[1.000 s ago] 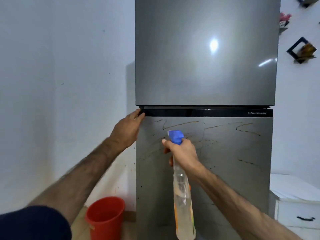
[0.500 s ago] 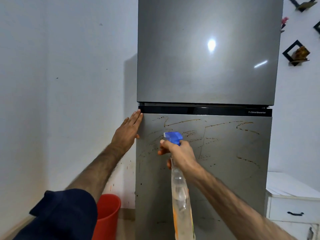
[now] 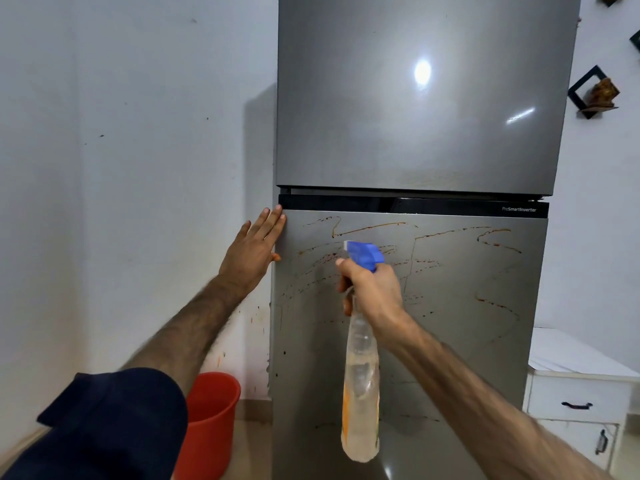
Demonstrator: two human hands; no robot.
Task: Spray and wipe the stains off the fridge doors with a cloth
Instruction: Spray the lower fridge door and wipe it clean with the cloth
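Gray lower fridge door w/ brown squiggle stains; clear spray bottle upright.

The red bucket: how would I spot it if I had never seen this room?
Find the tall grey fridge against the white wall, then look down to the floor at its lower left corner. The red bucket stands there, partly hidden by the person's dark sleeve. It is the only bright red thing in view.

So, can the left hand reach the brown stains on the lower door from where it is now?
Probably yes. The left hand lies flat on the lower door edge, and the brown stains start just beside it, nothing between.
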